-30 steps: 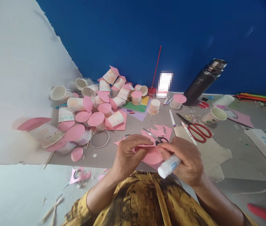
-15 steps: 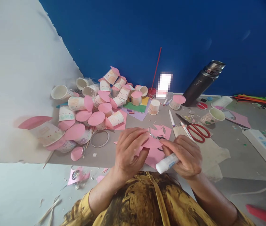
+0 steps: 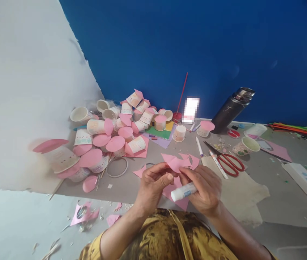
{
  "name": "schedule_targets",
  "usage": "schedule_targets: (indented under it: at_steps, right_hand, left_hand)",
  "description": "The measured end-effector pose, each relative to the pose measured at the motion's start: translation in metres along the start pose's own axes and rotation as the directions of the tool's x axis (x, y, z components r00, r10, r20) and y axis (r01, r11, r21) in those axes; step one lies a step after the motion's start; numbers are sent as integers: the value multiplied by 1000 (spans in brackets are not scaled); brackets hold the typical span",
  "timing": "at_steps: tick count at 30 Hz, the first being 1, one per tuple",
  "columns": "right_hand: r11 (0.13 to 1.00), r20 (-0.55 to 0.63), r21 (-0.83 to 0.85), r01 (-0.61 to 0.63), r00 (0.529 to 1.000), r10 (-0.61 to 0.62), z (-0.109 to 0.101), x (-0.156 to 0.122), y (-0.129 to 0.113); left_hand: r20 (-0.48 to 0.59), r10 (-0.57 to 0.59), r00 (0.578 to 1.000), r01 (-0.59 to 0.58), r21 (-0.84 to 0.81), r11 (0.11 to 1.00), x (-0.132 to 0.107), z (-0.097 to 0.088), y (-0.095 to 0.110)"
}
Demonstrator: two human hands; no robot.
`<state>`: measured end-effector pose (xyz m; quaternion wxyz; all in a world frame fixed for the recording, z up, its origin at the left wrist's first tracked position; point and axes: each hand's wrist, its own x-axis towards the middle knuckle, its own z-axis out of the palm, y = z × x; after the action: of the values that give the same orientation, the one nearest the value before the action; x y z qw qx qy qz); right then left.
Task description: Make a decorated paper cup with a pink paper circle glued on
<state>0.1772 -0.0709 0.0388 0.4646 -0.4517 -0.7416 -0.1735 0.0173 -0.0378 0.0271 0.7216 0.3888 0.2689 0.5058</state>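
Above the table [image 3: 127, 186]: one paper [image 3: 175, 163], fingers of left hand [image 3: 153, 184] clamped on its edge, those of right hand [image 3: 205, 189] clamped on paper and tube [image 3: 180, 192], tube best angled clear.

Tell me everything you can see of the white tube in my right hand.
The white tube looks like smooth plastic: a slim cylinder with blue print on its side. Held by the right hand, it slants slightly, its plain end sticking out toward your left, over the pink sheet. The other end is hidden in the grip.
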Motion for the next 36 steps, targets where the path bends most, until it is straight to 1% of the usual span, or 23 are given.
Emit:
schedule_targets:
  at_steps: [2,4,5,6,7,8,9,10,11,12,14,17,19,20,21,25,28,30,33,34,36]
  right_hand:
    - [1000,9,9,11,1000,-11,2,-1,-1]
    - [999,19,40,17,1000,-18,2,-2,-3]
    - [997,32,82,-1,999,-2,1,-1,-4]
    - [989,57,140,-57,997,49,-1,-1,-4]
    - [966,100,204,-158,985,140,-3,-1,-3]
    - [919,164,264,-293,952,257,-6,-2,-2]
    - [845,242,308,-438,894,376,-9,-3,1]
    - [753,317,325,-572,816,483,-12,-4,5]
    - [671,372,333,-663,746,552,-14,-6,10]
    - [610,403,338,-717,696,594,-16,-9,14]
    - [529,441,350,-773,634,635,-16,-14,23]
    - [438,533,356,-825,565,630,-13,-16,29]
    - [415,584,347,-841,540,606,-14,-13,30]
    - [424,596,339,-840,541,593,-15,-11,30]
    - [449,599,333,-829,554,578,-17,-8,30]
    - [593,600,311,-743,637,483,-30,-1,28]
    - [697,599,252,-671,674,432,-37,3,25]
    - [773,567,225,-593,725,390,-39,5,24]
    - [883,483,180,-433,821,304,-40,8,26]
    - [912,461,162,-378,846,268,-40,9,27]
    - [950,445,144,-278,875,189,-41,11,29]
  left_hand:
    - [-5,-23,1000,23,-35,999,3,2,-2]
    - [-41,-32,999,31,-32,999,5,4,-2]
    - [-68,-36,997,35,-17,999,7,4,-2]
    - [-99,-42,994,43,7,999,8,4,-1]
    - [-129,-46,991,51,37,998,9,3,0]
    - [-152,-49,987,61,74,995,10,2,2]
    - [-168,-52,984,73,118,990,11,1,4]
    - [-175,-58,983,87,162,983,12,0,6]
    - [-176,-67,982,102,200,975,13,-1,8]
    - [-173,-78,982,118,231,966,13,-2,10]
    - [-163,-101,981,143,270,952,14,-2,12]
    - [-134,-103,986,139,294,945,14,-1,11]
    - [-117,-96,988,129,318,939,12,-2,11]
    - [-114,-95,989,127,329,936,11,-3,12]
    - [-113,-97,989,130,337,932,11,-4,13]
    - [-86,-123,989,144,330,933,8,-10,15]
    - [-47,-133,990,141,322,936,9,-13,13]
    - [-12,-136,991,133,329,935,9,-14,11]
    - [47,-123,991,97,373,923,9,-16,10]
    - [61,-112,992,79,394,916,9,-16,10]
    - [84,-91,992,47,429,902,8,-17,10]
